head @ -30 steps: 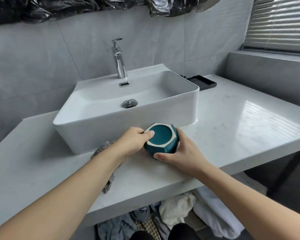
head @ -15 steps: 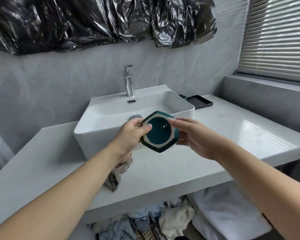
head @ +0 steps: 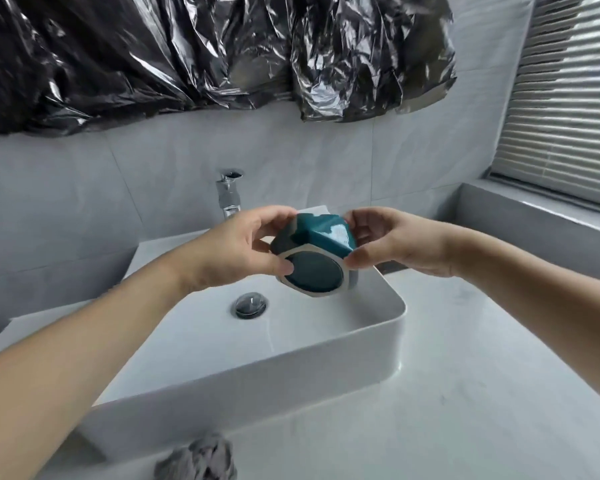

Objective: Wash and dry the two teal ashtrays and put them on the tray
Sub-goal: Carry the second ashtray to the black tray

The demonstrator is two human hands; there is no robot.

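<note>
Since half a second ago the teal ashtray (head: 314, 252) has been carried from in front of the basin to above the white sink (head: 326, 344), and its flat hexagonal face, then upright toward the camera, now tilts downward. The left hand (head: 238, 249) grips its left side, thumb on the pale-rimmed face, fingers curled over the top. The right hand (head: 394, 240) pinches the right side, thumb below, fingers above. The ashtray hangs in front of the chrome faucet (head: 228, 194), above and right of the drain (head: 250, 305). A grey cloth (head: 201, 460) lies on the countertop (head: 482, 393).
</note>
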